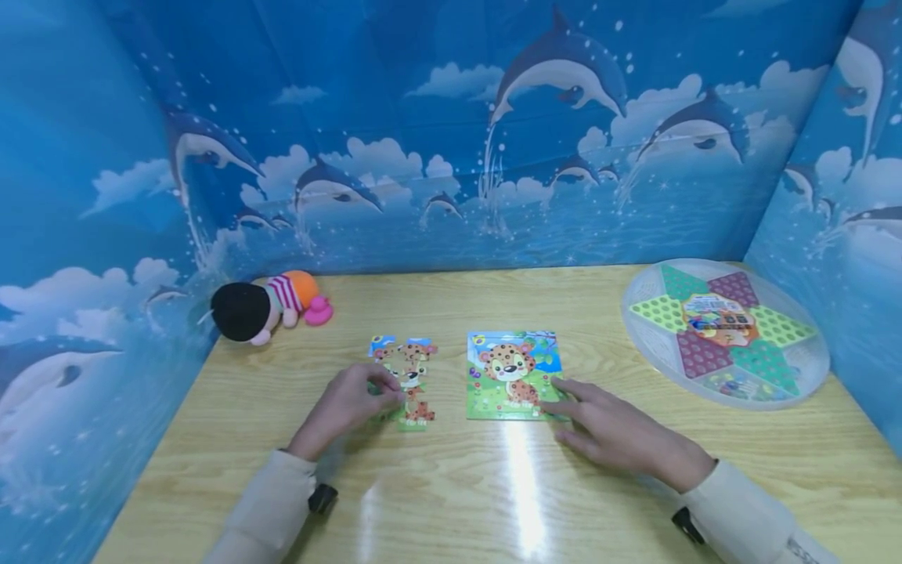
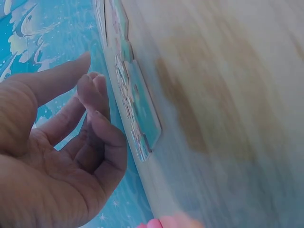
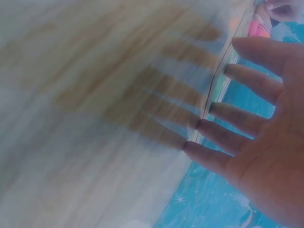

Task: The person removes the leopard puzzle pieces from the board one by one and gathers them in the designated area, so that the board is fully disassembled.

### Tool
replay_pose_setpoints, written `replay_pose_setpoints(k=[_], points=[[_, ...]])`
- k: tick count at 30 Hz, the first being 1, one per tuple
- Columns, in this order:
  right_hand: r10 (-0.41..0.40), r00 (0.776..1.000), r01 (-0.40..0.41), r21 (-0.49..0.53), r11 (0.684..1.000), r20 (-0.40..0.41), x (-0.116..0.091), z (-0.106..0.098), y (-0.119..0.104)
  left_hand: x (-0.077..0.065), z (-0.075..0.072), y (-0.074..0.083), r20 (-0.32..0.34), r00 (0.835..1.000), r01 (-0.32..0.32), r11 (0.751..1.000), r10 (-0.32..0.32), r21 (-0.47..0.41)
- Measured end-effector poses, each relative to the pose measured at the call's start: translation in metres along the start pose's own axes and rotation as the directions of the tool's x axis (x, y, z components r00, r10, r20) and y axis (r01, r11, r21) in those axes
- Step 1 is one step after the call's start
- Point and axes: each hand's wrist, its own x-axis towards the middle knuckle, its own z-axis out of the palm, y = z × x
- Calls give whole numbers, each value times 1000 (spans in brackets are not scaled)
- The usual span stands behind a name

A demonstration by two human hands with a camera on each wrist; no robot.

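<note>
My left hand (image 1: 358, 398) is over a group of leopard-cub jigsaw pieces (image 1: 420, 413) and partly hides them. Nothing shows between its thumb and fingers in the left wrist view, where the fingers bend loosely and the piece edges (image 2: 145, 111) lie beyond them. To the right is a square picture board (image 1: 486, 399) with a spotted cub on green grass. With its fingers spread and nearly straight, my right hand (image 1: 611, 429) rests at the board's right edge, its fingertips over that border. The right wrist view shows the same spread hand (image 3: 266, 128).
A doll (image 1: 243, 312) with black hair lies at the back left beside a pink toy duck (image 1: 319, 311). At the right sits a round Chinese checkers board (image 1: 722, 333) in a clear case. Dolphin-printed sheets (image 1: 451, 157) wall in the wooden table (image 1: 451, 501).
</note>
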Motion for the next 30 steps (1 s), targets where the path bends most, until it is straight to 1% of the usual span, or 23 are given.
replay_pose_setpoints(k=[6,10,13,16,18,21,25,28,30], points=[[23,999,-23,18,1000,25,1,-7,-2,6,2,7,-1,999,-46,999,46,-5],[27,999,-27,-2,1000,34,5,-11,-2,14,6,14,-4,996,-91,996,91,4],[19,1000,-18,-26,1000,20,10,-14,-1,22,10,23,7,991,-134,991,133,13],[13,1000,-13,-45,999,2,14,-16,-1,31,15,34,22,985,-170,985,169,32],[18,1000,-18,-43,999,5,16,-17,0,37,19,43,42,983,-182,982,180,49],[36,999,-35,-34,999,25,18,-18,1,46,27,55,86,980,-185,981,180,56],[54,997,-54,-16,998,53,19,-16,3,59,38,72,156,972,-181,983,174,30],[58,996,-57,-10,998,60,19,-14,4,69,48,84,188,966,-189,981,179,39],[57,997,-56,-11,998,61,19,-13,4,76,56,92,198,963,-195,980,181,50]])
